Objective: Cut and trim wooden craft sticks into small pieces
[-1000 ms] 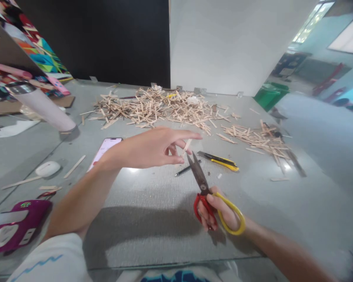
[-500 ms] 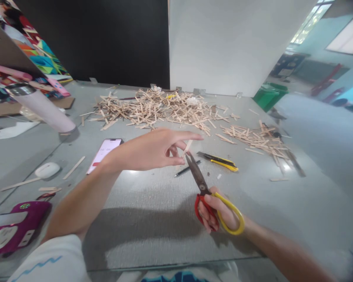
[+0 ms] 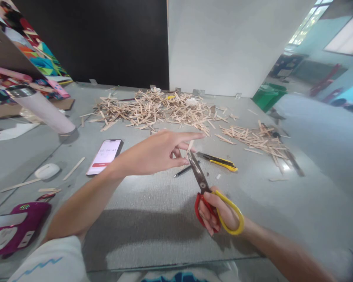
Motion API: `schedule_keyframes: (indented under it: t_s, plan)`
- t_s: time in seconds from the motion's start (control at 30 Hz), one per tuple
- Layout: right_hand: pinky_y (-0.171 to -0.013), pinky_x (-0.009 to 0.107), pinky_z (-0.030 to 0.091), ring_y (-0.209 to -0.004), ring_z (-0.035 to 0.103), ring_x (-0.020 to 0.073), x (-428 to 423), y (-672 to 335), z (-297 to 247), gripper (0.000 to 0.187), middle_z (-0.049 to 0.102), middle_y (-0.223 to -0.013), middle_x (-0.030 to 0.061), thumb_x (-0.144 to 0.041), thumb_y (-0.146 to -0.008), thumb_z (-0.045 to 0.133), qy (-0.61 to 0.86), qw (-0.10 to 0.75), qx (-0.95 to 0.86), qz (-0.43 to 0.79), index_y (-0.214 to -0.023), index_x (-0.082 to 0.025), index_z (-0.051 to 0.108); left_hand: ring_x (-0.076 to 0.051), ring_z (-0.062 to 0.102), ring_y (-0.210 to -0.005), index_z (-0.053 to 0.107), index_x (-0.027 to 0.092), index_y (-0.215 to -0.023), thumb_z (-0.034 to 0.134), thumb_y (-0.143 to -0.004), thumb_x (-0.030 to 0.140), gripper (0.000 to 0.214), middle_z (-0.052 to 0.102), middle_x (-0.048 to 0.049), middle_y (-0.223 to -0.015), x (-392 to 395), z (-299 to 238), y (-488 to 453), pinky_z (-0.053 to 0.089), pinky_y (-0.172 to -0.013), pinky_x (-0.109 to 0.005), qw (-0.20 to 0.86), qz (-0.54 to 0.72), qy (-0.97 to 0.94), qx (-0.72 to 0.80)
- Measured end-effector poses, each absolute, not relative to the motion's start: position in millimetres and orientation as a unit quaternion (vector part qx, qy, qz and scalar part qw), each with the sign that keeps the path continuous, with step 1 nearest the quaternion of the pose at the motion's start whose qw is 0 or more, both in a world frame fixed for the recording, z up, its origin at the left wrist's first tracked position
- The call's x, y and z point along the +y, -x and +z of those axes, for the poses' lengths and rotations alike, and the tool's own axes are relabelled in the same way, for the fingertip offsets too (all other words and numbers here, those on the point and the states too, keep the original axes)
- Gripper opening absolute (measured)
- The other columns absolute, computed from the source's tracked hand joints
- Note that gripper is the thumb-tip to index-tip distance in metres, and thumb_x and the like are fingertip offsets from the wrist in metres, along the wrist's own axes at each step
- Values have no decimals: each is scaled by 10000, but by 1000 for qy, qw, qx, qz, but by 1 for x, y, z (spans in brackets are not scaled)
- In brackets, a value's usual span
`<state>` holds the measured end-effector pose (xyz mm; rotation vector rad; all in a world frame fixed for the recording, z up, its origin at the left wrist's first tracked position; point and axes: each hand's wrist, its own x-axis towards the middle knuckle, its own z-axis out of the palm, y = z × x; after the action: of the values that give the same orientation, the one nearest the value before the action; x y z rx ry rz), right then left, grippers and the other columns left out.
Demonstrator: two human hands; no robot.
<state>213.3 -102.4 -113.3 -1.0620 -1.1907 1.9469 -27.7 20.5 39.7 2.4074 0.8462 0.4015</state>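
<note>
My left hand (image 3: 164,152) pinches a short flat wooden stick (image 3: 190,146) between thumb and a finger, with the index finger stretched out above it. Red and yellow handled scissors (image 3: 199,174) are gripped in my right hand (image 3: 216,209), fingers through the loops. Their dark blades point up and to the left, and the tips meet the lower part of the stick. Behind the blades lie a dark pen (image 3: 182,170) and, to the right, a yellow and black box cutter (image 3: 219,161).
A large heap of wooden sticks (image 3: 153,109) lies at the back, a smaller pile (image 3: 253,139) at the right. On the left are a phone (image 3: 104,154), a pale tumbler (image 3: 51,111), a white rounded object (image 3: 47,171) and a purple pouch (image 3: 32,227). A green bin (image 3: 269,97) stands beyond.
My left hand has shifted slightly right with the stick. The scissors' tips have moved slightly right too, and the blades look a little closer together or turned.
</note>
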Motion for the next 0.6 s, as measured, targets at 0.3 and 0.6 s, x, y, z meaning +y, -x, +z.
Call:
schedule_keyframes:
  t_s: [0.3, 0.6]
  plan:
    - [-277, 209, 247, -243, 378, 104, -103, -214, -108, 716, 378, -315, -55, -790, -1009, 499, 397, 306, -470, 727, -533, -255, 492, -204, 825, -1020, 455, 307, -1712, 737, -1023, 269, 746, 834, -83, -1328, 19, 38, 23, 579, -887, -285, 294, 174, -884, 320]
    - [-264, 203, 172, -228, 347, 98, -103, -217, -106, 731, 302, -303, -81, -820, -1002, 506, 373, 293, -446, 758, -540, -256, 468, -140, 776, -834, 486, 346, -1699, 610, -1048, 198, 678, 853, -19, -1143, 20, 42, 27, 536, -866, -255, 252, 143, -904, 314]
